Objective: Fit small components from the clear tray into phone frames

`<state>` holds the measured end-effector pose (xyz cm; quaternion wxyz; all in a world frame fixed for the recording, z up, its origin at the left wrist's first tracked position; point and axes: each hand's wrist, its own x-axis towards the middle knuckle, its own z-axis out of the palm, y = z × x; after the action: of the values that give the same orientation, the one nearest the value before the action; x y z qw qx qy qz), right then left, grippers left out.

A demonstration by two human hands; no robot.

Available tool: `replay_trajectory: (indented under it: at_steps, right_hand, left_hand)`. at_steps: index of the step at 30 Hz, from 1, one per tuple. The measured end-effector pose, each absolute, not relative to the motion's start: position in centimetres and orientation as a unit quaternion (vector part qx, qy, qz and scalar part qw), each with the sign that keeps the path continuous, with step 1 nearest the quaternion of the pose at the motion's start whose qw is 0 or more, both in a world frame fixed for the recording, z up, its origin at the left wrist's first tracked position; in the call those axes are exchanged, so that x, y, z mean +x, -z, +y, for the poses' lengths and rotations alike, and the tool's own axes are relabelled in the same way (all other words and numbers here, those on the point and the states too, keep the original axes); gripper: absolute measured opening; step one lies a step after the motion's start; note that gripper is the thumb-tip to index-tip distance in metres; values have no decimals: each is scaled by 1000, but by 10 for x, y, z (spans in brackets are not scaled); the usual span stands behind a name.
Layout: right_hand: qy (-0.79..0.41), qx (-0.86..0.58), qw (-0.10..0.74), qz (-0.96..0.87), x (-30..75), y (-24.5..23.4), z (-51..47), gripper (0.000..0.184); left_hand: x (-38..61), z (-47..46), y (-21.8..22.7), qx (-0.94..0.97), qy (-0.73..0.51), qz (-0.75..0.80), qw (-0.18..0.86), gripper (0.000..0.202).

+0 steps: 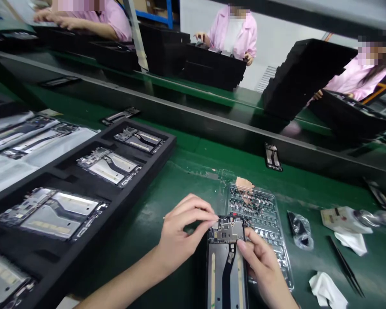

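An opened phone body (pixel 225 266), with its circuit board (pixel 228 231) at the top and a black flex cable (pixel 227 274) down its silver middle, stands upright in view at the bottom centre. My right hand (pixel 263 262) grips its right edge, thumb on the front by the board. My left hand (pixel 186 227) is closed in a pinch at the upper left corner of the phone body; whatever lies between thumb and fingertips is too small to make out. Behind the phone body lies a clear plastic tray (pixel 284 262) holding many small parts, partly covered by the phone and my right hand.
A black foam tray (pixel 128 184) with several phone bodies fills the left. To the right lie black tweezers (pixel 345 266), white cloths (pixel 327 289), a small plastic bag (pixel 302 231) and a white packet (pixel 341 219). Co-workers in pink sit beyond the dark rail (pixel 193 112).
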<state>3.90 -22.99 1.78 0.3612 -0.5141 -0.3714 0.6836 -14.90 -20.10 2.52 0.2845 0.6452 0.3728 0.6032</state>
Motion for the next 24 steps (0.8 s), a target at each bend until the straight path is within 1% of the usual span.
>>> replay_trajectory:
  at_steps: [5, 10, 13, 15, 16, 18, 20, 21, 24]
  right_hand:
    - [-688, -534, 334, -361, 39, -15, -234, 35]
    - [-676, -516, 326, -413, 41, -15, -234, 30]
    - [-671, -507, 326, -431, 43, -14, -232, 26]
    - [-673, -500, 328, -435, 44, -12, -231, 24]
    - [-673, -497, 330, -437, 44, -11, -230, 23]
    - [-673, -494, 331, -440, 45, -10, -230, 21]
    - [-675, -493, 327, -441, 46, -9, -229, 19]
    - [-677, -492, 326, -439, 46, -10, -229, 19]
    - [-688, -486, 329, -427, 47, -12, -228, 18]
  left_hand:
    - [-146, -198, -14, 732, -567, 357, 121, 20]
    - [-145, -197, -4, 787, -528, 318, -23, 16]
    - [-149, -200, -5, 832, -464, 291, -90, 14]
    - [-153, -202, -7, 865, -402, 287, -85, 19]
    - [-154, -203, -8, 876, -379, 291, -60, 21]
    - [-156, -205, -8, 880, -361, 307, 24, 26]
    - [-156, -206, -7, 868, -367, 321, 97, 29]
    - [-155, -206, -6, 864, -366, 326, 110, 30]
    - [-151, -206, -9, 861, -365, 343, 88, 31]
